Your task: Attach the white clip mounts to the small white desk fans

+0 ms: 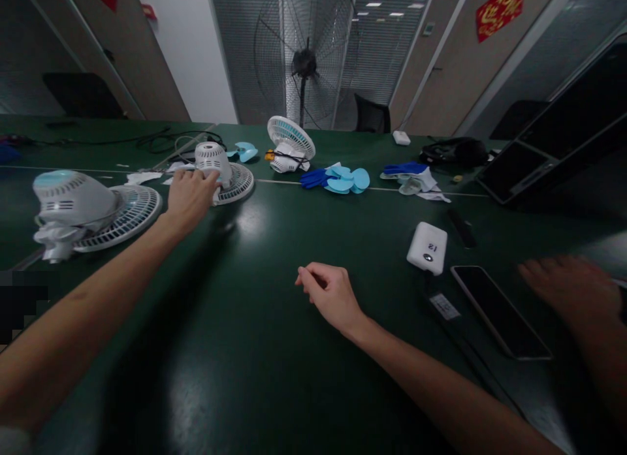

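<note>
The left hand (192,194) curls against a white desk fan (212,156), grille-down on the green surface (274,376) — whether it grips, one cannot tell. The right hand (333,293) — loosely curled — holds nothing.

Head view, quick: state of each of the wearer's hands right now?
Left hand: touching a white fan; whether it grips cannot be told.
Right hand: loosely closed, nothing visible in it.
</note>
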Tool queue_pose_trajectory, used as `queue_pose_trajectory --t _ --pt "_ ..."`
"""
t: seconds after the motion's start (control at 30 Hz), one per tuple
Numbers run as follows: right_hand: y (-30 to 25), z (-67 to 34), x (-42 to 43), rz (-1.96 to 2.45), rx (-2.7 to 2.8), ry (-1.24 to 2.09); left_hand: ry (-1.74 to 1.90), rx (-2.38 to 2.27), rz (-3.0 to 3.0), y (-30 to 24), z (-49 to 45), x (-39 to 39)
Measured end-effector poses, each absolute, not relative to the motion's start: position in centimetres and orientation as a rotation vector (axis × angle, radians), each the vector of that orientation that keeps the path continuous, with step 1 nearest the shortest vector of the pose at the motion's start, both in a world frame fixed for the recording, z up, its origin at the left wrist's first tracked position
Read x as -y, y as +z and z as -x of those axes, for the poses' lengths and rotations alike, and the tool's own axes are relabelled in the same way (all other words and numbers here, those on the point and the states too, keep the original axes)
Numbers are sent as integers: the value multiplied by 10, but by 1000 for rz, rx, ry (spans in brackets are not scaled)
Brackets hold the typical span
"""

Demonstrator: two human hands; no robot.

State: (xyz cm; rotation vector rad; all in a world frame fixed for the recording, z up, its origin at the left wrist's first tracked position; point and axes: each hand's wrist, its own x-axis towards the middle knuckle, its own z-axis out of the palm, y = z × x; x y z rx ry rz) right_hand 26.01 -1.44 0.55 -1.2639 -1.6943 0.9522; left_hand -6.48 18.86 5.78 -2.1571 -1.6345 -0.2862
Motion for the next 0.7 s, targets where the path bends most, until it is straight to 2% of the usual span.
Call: queue_pose_trajectory --t 0.1,0.3,0.5,0.7 --pt "6 -260 15 1260 1702 945 -360 1717 2122 54 58 -187" --pt "6 -260 15 1259 1716 945 -765 2034 2093 37 59 -192" --pt "6 -261 14 1265 1725 955 -965 2064 2042 27 60 -198" --pt "9 -260 15 1258 1724 904 -1053 1962 2219 23 41 -161"
